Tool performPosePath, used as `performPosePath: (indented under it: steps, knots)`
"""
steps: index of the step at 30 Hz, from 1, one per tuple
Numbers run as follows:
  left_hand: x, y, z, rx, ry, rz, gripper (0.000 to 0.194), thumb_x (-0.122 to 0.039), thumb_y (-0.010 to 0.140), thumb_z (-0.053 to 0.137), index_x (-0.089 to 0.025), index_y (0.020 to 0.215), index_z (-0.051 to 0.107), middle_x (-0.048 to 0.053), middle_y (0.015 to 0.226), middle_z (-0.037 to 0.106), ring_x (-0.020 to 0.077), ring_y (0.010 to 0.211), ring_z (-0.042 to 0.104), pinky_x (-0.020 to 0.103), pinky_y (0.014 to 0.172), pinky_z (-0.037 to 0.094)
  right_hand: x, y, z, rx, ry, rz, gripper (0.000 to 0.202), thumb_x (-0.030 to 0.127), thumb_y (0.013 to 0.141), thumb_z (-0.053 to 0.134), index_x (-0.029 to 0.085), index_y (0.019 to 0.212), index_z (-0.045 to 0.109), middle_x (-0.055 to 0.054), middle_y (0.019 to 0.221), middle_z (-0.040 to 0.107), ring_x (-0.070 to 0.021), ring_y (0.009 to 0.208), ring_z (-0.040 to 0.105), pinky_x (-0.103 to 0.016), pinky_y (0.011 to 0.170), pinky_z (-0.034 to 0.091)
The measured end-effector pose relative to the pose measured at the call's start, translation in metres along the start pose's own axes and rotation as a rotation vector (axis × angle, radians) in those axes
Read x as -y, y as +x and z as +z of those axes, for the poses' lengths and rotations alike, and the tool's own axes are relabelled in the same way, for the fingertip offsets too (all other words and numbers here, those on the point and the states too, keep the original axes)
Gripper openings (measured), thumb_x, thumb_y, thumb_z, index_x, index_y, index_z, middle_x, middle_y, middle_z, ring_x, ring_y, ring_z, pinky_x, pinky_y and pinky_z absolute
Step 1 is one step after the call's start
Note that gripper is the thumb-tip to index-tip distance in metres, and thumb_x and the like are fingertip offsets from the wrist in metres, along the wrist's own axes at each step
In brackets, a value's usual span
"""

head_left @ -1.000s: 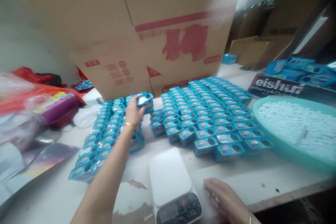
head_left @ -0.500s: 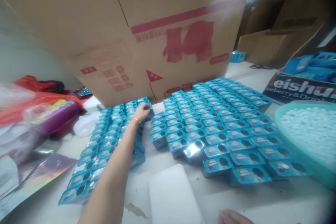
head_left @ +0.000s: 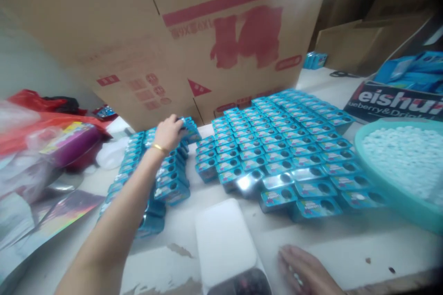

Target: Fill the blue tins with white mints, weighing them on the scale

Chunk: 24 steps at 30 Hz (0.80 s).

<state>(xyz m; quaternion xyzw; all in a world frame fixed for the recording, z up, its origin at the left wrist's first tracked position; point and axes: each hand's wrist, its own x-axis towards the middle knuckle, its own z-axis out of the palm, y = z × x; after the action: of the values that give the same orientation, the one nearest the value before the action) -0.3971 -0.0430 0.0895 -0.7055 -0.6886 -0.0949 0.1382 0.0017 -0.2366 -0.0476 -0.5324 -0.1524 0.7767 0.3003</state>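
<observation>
Two blocks of small blue tins lie on the white table (head_left: 346, 244): a left block (head_left: 166, 179) and a larger right block (head_left: 277, 147). My left hand (head_left: 169, 132), with a gold bracelet at the wrist, reaches to the far end of the left block, its fingers curled around a blue tin (head_left: 189, 128) on top of the stack. Down at the near edge, my right hand (head_left: 304, 273) rests flat on the table beside a white kitchen scale (head_left: 223, 239). A few small white specks show by its fingers.
A big cardboard box (head_left: 207, 32) with red print stands right behind the tins. A teal basin (head_left: 387, 191) of white pellets sits at the right, with a black printed box (head_left: 391, 101) of blue packs behind it. Red plastic bags (head_left: 41, 124) and a shiny sheet lie at the left.
My left hand carried a blue tin to the far end of the left block and set it on the stack, where the hand still rests. My right hand stayed by the scale.
</observation>
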Motion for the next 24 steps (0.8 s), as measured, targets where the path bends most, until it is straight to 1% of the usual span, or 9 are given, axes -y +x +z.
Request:
performPosePath:
  steps: [3, 6, 8, 10, 13, 16, 19, 21, 24]
  knots:
    - [-0.029, -0.044, -0.051, -0.026, -0.098, 0.111, 0.021, -0.037, 0.078, 0.056, -0.018, 0.085, 0.061, 0.007, 0.101, 0.051, 0.0239, 0.093, 0.054, 0.038, 0.086, 0.042, 0.002, -0.002, -0.003, 0.074, 0.115, 0.026, 0.024, 0.031, 0.063, 0.082, 0.017, 0.078, 0.069, -0.004, 0.083, 0.068, -0.0129, 0.080, 0.065, -0.019, 0.074, 0.053]
    - [-0.074, -0.098, -0.075, 0.103, -0.203, 0.173, 0.024, -0.038, 0.075, 0.061, -0.019, 0.088, 0.059, 0.004, 0.089, 0.053, 0.0209, 0.083, 0.055, 0.035, 0.080, 0.043, 0.006, -0.007, -0.011, 0.159, 0.126, 0.036, 0.020, 0.019, 0.069, 0.075, 0.014, 0.088, 0.069, -0.007, 0.086, 0.069, -0.0126, 0.077, 0.065, -0.019, 0.069, 0.054]
    - [-0.105, -0.133, -0.075, 0.217, -0.246, 0.196, 0.022, -0.036, 0.076, 0.061, -0.021, 0.092, 0.056, 0.002, 0.084, 0.056, 0.0189, 0.075, 0.055, 0.031, 0.072, 0.043, 0.007, -0.011, -0.018, 0.157, 0.102, 0.026, 0.021, 0.015, 0.070, 0.074, 0.013, 0.090, 0.069, -0.007, 0.085, 0.069, -0.0113, 0.073, 0.064, -0.017, 0.065, 0.053]
    - [-0.131, -0.163, -0.068, 0.319, -0.270, 0.224, 0.023, -0.034, 0.078, 0.060, -0.023, 0.096, 0.053, 0.001, 0.083, 0.059, 0.0177, 0.071, 0.055, 0.028, 0.065, 0.041, 0.005, -0.016, -0.025, 0.152, 0.068, 0.017, 0.021, 0.015, 0.071, 0.074, 0.014, 0.091, 0.068, -0.006, 0.083, 0.068, -0.0096, 0.068, 0.062, -0.016, 0.061, 0.052]
    - [-0.156, -0.189, -0.054, 0.395, -0.264, 0.261, 0.024, -0.032, 0.081, 0.057, -0.022, 0.101, 0.049, 0.002, 0.085, 0.062, 0.0177, 0.073, 0.058, 0.027, 0.063, 0.042, -0.001, -0.022, -0.031, 0.157, 0.032, 0.009, 0.021, 0.020, 0.070, 0.076, 0.014, 0.089, 0.068, -0.004, 0.080, 0.066, -0.0088, 0.065, 0.059, -0.016, 0.057, 0.050]
    - [-0.162, -0.199, -0.049, 0.377, -0.269, 0.292, 0.033, -0.033, 0.083, 0.057, -0.019, 0.111, 0.048, 0.006, 0.095, 0.065, 0.0201, 0.084, 0.061, 0.030, 0.071, 0.046, -0.007, -0.027, -0.033, 0.176, 0.020, 0.004, 0.026, 0.023, 0.068, 0.078, 0.014, 0.090, 0.067, -0.006, 0.082, 0.066, -0.0097, 0.066, 0.059, -0.018, 0.057, 0.050]
    - [-0.154, -0.206, -0.054, 0.245, -0.327, 0.287, 0.047, -0.042, 0.082, 0.060, -0.017, 0.120, 0.048, 0.011, 0.113, 0.062, 0.0238, 0.102, 0.059, 0.037, 0.087, 0.046, -0.011, -0.034, -0.032, 0.196, 0.010, -0.003, 0.030, 0.028, 0.069, 0.077, 0.014, 0.093, 0.066, -0.006, 0.084, 0.066, -0.0101, 0.066, 0.058, -0.018, 0.055, 0.048]
    - [-0.143, -0.217, -0.057, 0.110, -0.406, 0.186, 0.041, -0.045, 0.083, 0.059, -0.018, 0.114, 0.054, 0.010, 0.111, 0.062, 0.0218, 0.101, 0.059, 0.035, 0.088, 0.047, -0.012, -0.038, -0.032, 0.214, -0.009, -0.015, 0.033, 0.033, 0.071, 0.076, 0.015, 0.095, 0.064, -0.004, 0.078, 0.064, -0.0086, 0.061, 0.055, -0.017, 0.049, 0.043]
    - [-0.127, -0.246, -0.048, -0.089, -0.503, -0.114, 0.026, -0.040, 0.086, 0.056, -0.018, 0.096, 0.061, 0.004, 0.091, 0.065, 0.0151, 0.081, 0.061, 0.028, 0.077, 0.049, -0.015, -0.043, -0.031, 0.245, -0.074, -0.030, 0.032, 0.039, 0.072, 0.075, 0.016, 0.090, 0.060, 0.000, 0.068, 0.060, -0.0055, 0.051, 0.047, -0.016, 0.042, 0.032]
